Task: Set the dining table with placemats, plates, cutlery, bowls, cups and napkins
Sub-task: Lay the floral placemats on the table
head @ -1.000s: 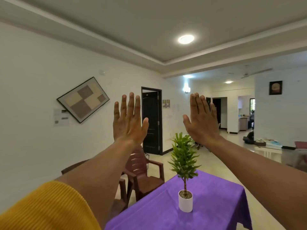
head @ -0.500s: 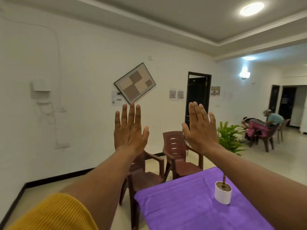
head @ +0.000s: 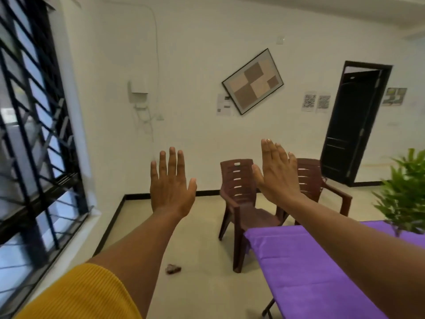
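Both my arms reach out in front of me at chest height. My left hand (head: 171, 185) is raised with fingers straight and spread, its back toward me, holding nothing. My right hand (head: 279, 173) is raised the same way, fingers straight and close together, also holding nothing. Below my right forearm stands the dining table under a purple cloth (head: 305, 268), at the lower right. No placemat, plate, cutlery, bowl, cup or napkin shows in view.
Two brown plastic chairs (head: 243, 199) stand at the table's far end against the white wall. A green potted plant (head: 407, 194) sits at the right edge. A barred window (head: 34, 134) fills the left. A dark door (head: 354, 125) stands open. A small object (head: 173, 268) lies on the floor.
The view has swung left: the window has come in, and the plant and table have slid toward the right edge. Both hands stay raised and flat, now lower in the frame.
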A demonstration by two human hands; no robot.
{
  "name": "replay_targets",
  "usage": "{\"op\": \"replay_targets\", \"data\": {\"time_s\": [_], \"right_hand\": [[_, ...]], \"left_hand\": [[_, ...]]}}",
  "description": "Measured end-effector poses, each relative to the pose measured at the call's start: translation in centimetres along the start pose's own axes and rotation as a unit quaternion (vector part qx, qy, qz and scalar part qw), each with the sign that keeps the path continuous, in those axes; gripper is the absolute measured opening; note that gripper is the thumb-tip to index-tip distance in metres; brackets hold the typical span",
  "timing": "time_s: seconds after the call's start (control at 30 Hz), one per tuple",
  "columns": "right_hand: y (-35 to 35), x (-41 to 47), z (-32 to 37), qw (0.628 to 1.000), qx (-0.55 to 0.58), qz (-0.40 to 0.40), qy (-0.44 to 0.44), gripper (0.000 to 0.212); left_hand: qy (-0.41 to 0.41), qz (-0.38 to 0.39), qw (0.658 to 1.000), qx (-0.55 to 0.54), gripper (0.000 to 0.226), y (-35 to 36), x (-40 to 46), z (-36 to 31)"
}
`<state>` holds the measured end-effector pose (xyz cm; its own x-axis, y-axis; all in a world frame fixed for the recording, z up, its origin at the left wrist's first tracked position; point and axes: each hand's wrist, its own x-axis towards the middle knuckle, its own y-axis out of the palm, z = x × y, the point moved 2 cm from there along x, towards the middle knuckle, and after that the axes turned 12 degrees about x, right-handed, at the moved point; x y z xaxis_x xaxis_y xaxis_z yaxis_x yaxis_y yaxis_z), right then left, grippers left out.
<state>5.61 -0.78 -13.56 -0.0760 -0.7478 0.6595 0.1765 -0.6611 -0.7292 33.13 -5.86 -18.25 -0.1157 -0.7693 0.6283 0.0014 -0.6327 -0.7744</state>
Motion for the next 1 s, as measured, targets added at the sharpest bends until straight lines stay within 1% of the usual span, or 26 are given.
{"op": "replay_targets", "data": {"time_s": [0.27, 0.4, 0.5, 0.63, 0.8, 1.0], "right_hand": [[10.6, -0.2, 9.8, 0.995, 0.067, 0.057, -0.039, 0.072], [16.2, -1.2, 14.4, 0.990, 0.087, 0.091, -0.059, 0.070], [20.2, -2.2, 17.9, 0.984, 0.111, 0.120, -0.075, 0.070], [24.8, -3.5, 22.5, 0.971, 0.147, 0.159, -0.098, 0.069], [29.8, -4.6, 27.4, 0.947, 0.191, 0.209, -0.152, 0.065], [35.7, -5.6, 32.3, 0.901, 0.246, 0.279, -0.222, 0.062]], "left_hand": [[-0.073, 0.047, 0.994, 0.064, 0.083, 6.2, -5.1, 13.3], [-0.098, 0.068, 0.989, 0.086, 0.078, 9.0, -8.7, 18.9], [-0.122, 0.092, 0.983, 0.101, 0.080, 10.4, -11.7, 22.4], [-0.151, 0.128, 0.973, 0.115, 0.080, 11.9, -15.4, 26.3], [-0.197, 0.153, 0.959, 0.137, 0.079, 13.4, -20.0, 29.8], [-0.282, 0.192, 0.921, 0.188, 0.078, 14.7, -24.8, 31.7]]}}
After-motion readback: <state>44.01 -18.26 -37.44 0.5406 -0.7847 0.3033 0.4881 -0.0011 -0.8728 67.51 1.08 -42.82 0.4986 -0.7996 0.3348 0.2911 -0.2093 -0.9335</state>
